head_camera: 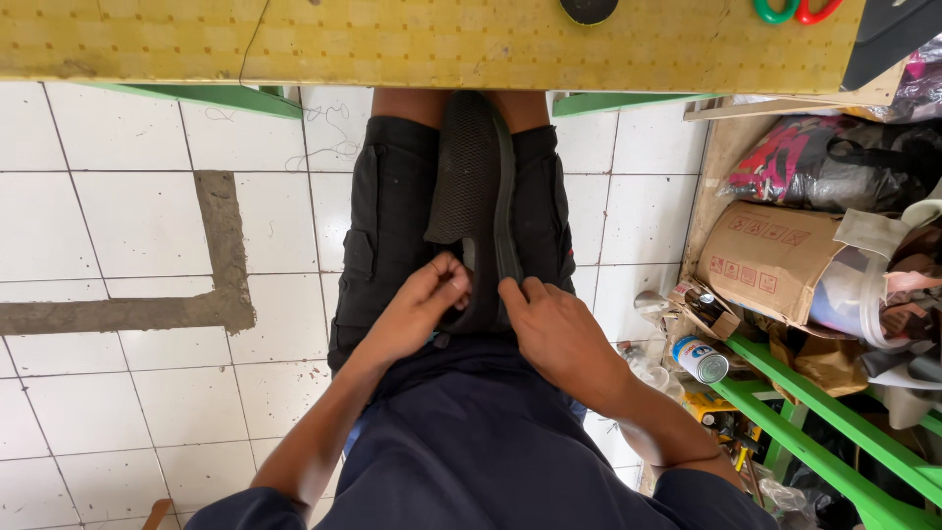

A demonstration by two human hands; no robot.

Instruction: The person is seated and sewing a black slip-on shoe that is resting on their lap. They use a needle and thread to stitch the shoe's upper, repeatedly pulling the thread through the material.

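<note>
**Both hands at the heel of a shoe held between the knees**

Left hand (424,304) has its fingers curled and pinched on the heel edge of the black mesh slip-on shoe (476,196), which lies lengthwise between the person's thighs, toe toward the yellow patterned work surface (432,44). Right hand (559,329) lies loosely curled just right of the shoe's heel, fingertips touching its sole rim; whether it actually grips is hard to tell from above. To work well here, keep the knees clamping the shoe steady and both thumbs close to the heel opening.
</note>
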